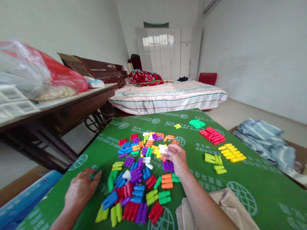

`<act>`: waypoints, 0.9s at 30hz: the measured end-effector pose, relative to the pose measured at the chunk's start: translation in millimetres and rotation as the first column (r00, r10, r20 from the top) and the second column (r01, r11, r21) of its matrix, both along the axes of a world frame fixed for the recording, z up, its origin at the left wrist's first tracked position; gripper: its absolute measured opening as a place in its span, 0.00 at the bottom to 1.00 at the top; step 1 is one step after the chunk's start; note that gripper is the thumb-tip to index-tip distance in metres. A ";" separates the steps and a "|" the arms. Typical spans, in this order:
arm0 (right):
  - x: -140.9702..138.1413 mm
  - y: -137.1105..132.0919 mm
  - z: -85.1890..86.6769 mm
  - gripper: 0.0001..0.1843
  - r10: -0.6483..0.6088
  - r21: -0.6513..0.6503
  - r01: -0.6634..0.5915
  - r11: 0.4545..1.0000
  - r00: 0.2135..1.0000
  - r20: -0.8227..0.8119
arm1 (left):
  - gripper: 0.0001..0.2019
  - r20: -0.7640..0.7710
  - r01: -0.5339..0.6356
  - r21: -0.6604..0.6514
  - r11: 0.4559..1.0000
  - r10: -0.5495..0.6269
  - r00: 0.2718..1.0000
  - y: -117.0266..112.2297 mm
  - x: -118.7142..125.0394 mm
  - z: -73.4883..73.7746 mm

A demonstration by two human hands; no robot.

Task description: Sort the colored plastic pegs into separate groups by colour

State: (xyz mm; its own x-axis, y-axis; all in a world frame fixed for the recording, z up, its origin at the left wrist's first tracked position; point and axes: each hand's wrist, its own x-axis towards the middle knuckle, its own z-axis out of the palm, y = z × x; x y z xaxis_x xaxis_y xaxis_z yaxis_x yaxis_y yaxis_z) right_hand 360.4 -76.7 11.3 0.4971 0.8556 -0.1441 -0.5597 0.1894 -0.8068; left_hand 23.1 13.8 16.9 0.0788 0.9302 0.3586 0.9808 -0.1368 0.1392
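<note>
My right hand pinches a white plastic toy piece between thumb and fingertips, above the loose pile. At the pile's left side, my left hand has its fingers curled around something small and dark green that I cannot make out. Between and beyond the hands lie many bullet-shaped plastic pieces, among them purple pieces, blue pieces, red pieces and orange pieces. Sorted apart on the right are green pieces, red pieces, yellow pieces and lime pieces.
The pieces lie on a green printed table. A beige cloth rests at its near edge. A wooden sewing table with bags stands left, a bed beyond, and a box with blue-grey cloth on the right.
</note>
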 end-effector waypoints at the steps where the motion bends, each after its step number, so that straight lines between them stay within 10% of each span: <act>1: 0.1 -0.1 0.3 0.16 -0.001 -0.003 0.001 1.000 1.000 0.003 | 0.25 -0.082 -0.022 -0.057 0.998 0.018 0.996 11.2 0.0 -3.6; 10: -0.3 0.1 -2.6 0.16 -0.023 -0.014 0.023 1.000 0.999 0.026 | 0.34 -0.199 -0.210 -0.249 0.946 0.162 0.966 59.0 26.5 0.1; 27: -8.9 -8.5 -21.0 0.13 0.000 0.002 -0.001 1.000 0.953 0.302 | 0.29 -0.105 -0.200 -0.213 0.956 0.181 0.978 50.6 40.2 -5.1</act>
State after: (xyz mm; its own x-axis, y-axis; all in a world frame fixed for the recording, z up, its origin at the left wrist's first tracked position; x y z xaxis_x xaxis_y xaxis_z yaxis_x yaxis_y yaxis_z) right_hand 351.5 -85.2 -9.6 0.5169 0.8559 0.0140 -0.2903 0.1907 -0.9378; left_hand 63.3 64.4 11.8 -0.0865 0.9861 0.1422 0.9950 0.0785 0.0612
